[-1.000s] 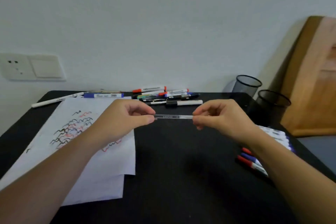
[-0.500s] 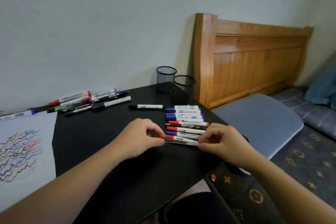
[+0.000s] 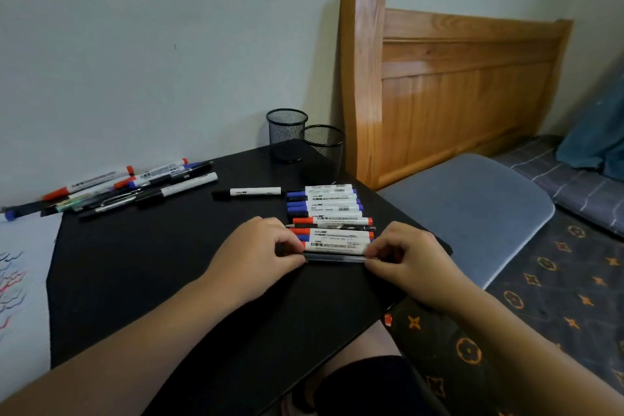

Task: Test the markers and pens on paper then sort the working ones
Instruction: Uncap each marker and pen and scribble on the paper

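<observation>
A thin clear pen (image 3: 334,258) lies level at the near end of a tidy row of whiteboard markers (image 3: 329,218) on the black table (image 3: 169,280). My left hand (image 3: 260,246) pinches the pen's left end and my right hand (image 3: 401,252) pinches its right end. The row holds blue-capped markers at the back and red-capped ones nearer me. A loose pile of markers and pens (image 3: 125,186) lies at the table's back left. The test paper (image 3: 17,280) with wavy scribbles sits at the far left.
One black-capped marker (image 3: 250,192) lies alone between the pile and the row. Two black mesh pen cups (image 3: 305,137) stand at the table's back right corner. A wooden headboard (image 3: 456,88) and a grey cushion (image 3: 472,209) are to the right, past the table edge.
My view swung right from the paper to the sorted row. Both hands carried the clear pen from mid-air down to the near end of that row.
</observation>
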